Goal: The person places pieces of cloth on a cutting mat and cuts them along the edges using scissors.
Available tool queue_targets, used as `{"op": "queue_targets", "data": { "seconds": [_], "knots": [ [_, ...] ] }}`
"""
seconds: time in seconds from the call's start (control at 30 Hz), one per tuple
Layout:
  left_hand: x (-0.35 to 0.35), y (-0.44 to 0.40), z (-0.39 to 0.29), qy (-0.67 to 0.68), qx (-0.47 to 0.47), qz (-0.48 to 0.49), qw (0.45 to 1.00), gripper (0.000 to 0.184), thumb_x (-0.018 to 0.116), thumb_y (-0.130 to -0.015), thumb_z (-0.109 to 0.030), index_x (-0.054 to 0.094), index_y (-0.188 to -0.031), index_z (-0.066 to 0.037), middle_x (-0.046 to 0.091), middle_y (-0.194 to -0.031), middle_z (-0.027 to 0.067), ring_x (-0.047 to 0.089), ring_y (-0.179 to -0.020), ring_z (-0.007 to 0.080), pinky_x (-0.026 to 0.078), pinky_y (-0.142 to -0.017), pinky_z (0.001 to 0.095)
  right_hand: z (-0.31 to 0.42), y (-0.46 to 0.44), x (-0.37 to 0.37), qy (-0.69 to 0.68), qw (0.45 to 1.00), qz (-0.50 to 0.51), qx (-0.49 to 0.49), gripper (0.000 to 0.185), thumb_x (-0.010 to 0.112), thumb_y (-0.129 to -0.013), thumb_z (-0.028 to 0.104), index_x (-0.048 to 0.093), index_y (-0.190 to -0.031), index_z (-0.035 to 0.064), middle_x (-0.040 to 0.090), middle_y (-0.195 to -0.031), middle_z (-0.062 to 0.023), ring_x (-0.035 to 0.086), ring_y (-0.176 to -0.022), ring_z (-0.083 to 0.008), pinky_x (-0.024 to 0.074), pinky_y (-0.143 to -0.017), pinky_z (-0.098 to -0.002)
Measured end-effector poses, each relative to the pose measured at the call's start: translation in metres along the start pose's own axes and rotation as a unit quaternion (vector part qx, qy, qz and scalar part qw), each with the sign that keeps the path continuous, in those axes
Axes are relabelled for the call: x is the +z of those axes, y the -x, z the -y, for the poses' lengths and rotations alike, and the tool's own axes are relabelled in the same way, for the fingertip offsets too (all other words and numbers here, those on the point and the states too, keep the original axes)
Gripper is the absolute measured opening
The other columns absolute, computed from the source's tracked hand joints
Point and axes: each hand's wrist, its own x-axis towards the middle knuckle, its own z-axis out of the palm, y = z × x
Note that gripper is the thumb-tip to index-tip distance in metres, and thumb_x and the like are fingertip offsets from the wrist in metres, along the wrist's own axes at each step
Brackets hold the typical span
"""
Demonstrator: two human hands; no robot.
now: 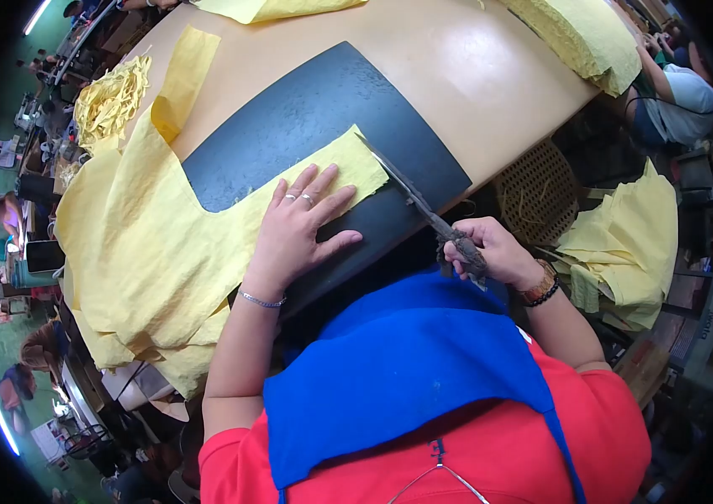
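My left hand (302, 223) lies with its fingers spread on a strip of yellow sheet material (335, 172), pressing it against a black board (331, 92). The strip is part of a large yellow sheet (146, 244) that drapes over the table's left edge. My right hand (487, 252) is wrapped round the handles of long dark scissors (424, 210). Their blades point up and left, along the cut right end of the strip. The lower handle is partly hidden by my fingers.
On the tan table (457, 67) sit a heap of yellow scraps (113, 97) at the left and a yellow stack (583, 38) at the back right. Below the right edge are a woven basket (537, 193) and more yellow sheets (629, 244). A person (680, 101) sits at the upper right.
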Motion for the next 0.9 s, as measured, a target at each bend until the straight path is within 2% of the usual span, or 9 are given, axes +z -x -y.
{"op": "queue_targets", "data": {
  "seconds": [0.67,0.77,0.9],
  "knots": [
    [-0.002,-0.001,-0.005,0.009,0.015,0.012,1.000,0.056,0.065,-0.079,-0.055,0.061,-0.123,-0.021,0.050,-0.140,0.0051,0.044,-0.130,0.0318,0.032,-0.108,0.0528,0.002,0.003,-0.007,0.029,1.000,-0.010,0.004,0.022,0.067,-0.089,0.022,0.063,-0.078,0.0036,0.059,-0.065,0.0002,0.055,-0.057,-0.0046,0.0457,-0.054,-0.0209],
    [-0.001,-0.001,-0.005,0.005,0.020,0.012,1.000,0.056,0.065,-0.079,-0.055,0.062,-0.123,-0.021,0.050,-0.139,0.0053,0.044,-0.130,0.0317,0.032,-0.107,0.0525,0.002,0.003,-0.008,0.034,0.999,-0.005,-0.004,0.018,0.066,-0.088,0.018,0.060,-0.079,0.0043,0.060,-0.067,-0.0003,0.057,-0.057,-0.0053,0.0480,-0.054,-0.0204],
    [-0.003,-0.001,-0.008,-0.001,0.032,0.012,0.999,0.055,0.066,-0.079,-0.054,0.062,-0.122,-0.021,0.051,-0.138,0.0053,0.045,-0.129,0.0311,0.033,-0.106,0.0520,0.005,-0.004,-0.004,0.034,0.999,-0.022,-0.003,0.022,0.068,-0.089,0.023,0.064,-0.080,0.0036,0.060,-0.065,0.0002,0.055,-0.056,-0.0047,0.0453,-0.053,-0.0206]
  ]
}}
